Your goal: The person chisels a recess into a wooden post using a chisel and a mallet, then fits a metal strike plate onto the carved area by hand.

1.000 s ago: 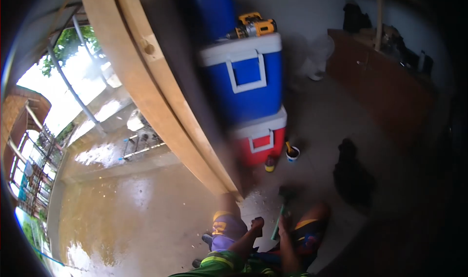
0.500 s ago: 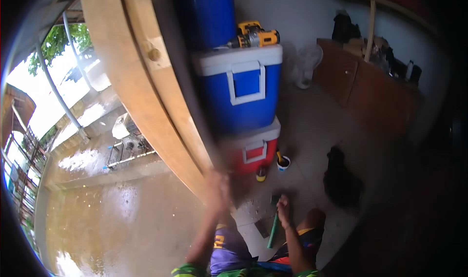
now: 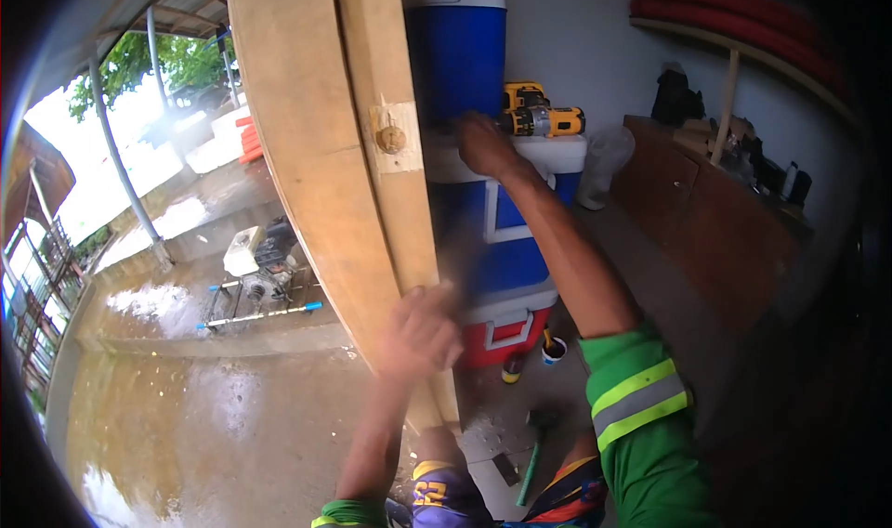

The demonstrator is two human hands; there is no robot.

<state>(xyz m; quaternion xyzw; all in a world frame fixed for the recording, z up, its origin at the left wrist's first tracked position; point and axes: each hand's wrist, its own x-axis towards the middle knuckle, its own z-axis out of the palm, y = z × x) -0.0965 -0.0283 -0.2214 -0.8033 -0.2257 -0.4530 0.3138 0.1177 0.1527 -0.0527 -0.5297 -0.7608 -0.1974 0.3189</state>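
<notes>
My left hand (image 3: 420, 335) is at the lower part of the wooden door (image 3: 311, 129), its fingers curled and blurred. A dark smear lies just above it, and I cannot make out what it holds. My right hand (image 3: 485, 147) reaches over the top of the blue cooler (image 3: 520, 214), beside the yellow and black drill (image 3: 550, 121); shadow hides its fingertips. A hammer with a green handle (image 3: 530, 472) and dark head rests on the floor between my legs. Higher up, the door has a round hole (image 3: 390, 139) within a pale square patch.
Another blue container (image 3: 462, 54) stands behind the drill, and a red cooler (image 3: 497, 342) sits lowest in the stack. A small tub (image 3: 554, 350) with a yellow handle is beside it. Brown cabinets (image 3: 641, 180) line the wall. Outside, machinery (image 3: 265, 273) sits on wet concrete.
My right hand has let go of the hammer, now on the floor, and moved up to the cooler top. My left hand stays by the door, and the view has shifted.
</notes>
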